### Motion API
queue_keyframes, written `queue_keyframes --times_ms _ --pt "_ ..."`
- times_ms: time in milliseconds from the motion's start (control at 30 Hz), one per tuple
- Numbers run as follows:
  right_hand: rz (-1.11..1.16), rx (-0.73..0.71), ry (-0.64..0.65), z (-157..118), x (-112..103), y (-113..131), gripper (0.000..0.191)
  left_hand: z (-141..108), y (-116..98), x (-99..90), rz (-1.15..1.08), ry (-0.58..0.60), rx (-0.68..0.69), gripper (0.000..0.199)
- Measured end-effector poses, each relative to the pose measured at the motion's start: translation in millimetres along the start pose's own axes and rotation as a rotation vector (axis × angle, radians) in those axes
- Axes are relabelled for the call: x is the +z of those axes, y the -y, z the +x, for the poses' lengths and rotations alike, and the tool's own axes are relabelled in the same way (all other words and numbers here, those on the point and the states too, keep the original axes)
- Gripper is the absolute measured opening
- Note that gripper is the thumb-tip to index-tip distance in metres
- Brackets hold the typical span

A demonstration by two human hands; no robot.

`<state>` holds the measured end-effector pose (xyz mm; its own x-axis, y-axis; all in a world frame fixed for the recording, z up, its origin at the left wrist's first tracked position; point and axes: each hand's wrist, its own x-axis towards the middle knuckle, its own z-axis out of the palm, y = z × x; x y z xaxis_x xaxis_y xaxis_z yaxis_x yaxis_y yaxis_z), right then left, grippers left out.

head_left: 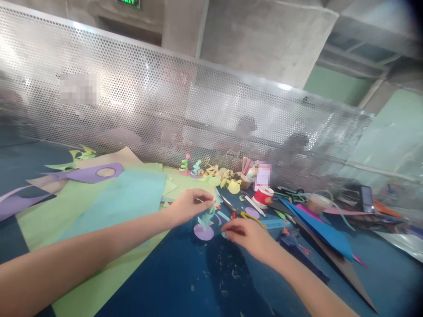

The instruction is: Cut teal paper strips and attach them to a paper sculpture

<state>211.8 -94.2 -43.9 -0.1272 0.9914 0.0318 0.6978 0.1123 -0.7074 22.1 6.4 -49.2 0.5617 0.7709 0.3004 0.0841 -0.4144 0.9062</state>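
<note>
A small light-blue paper spiral point(207, 216) stands on a round purple paper base point(203, 232) over the blue table. My left hand point(189, 206) reaches in from the left, its thumb and fingertips pinched at the spiral's top. To the right of the base, my right hand point(248, 237) is closed with its fingertips together. A small pale-blue bit shows at those fingertips, too blurred to name. Just behind the hands lie scissors point(245, 215) with yellow handles. Two finished paper spirals, a green one point(184, 165) and a light-blue one point(196, 168), stand farther back.
Green paper sheets point(36, 229) and a light-blue sheet point(132, 198) cover the left side. A purple sheet with a round hole point(89, 173) lies there. At right are a red-and-white tub point(263, 199), blue paper point(320, 229) and a phone point(366, 199). A perforated metal screen point(148, 97) stands behind.
</note>
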Motion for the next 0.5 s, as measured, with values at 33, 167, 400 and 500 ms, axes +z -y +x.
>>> queue_keyframes --times_ms 33,167,400,500 --pt "0.037 0.017 0.024 1.1 -1.7 -1.8 0.017 -0.4 0.2 0.1 0.000 0.002 -0.004 0.030" --pt "0.059 0.046 0.053 5.0 -3.8 -11.0 0.017 -1.3 0.4 1.5 0.008 0.012 -0.011 0.029" --pt "-0.199 0.001 -0.157 -2.3 -3.2 -8.6 0.019 0.8 2.0 4.5 0.000 0.013 0.012 0.025" --pt "-0.255 -0.021 -0.161 -6.7 -7.4 -4.6 0.025 0.7 1.7 4.6 0.004 0.011 0.011 0.025"
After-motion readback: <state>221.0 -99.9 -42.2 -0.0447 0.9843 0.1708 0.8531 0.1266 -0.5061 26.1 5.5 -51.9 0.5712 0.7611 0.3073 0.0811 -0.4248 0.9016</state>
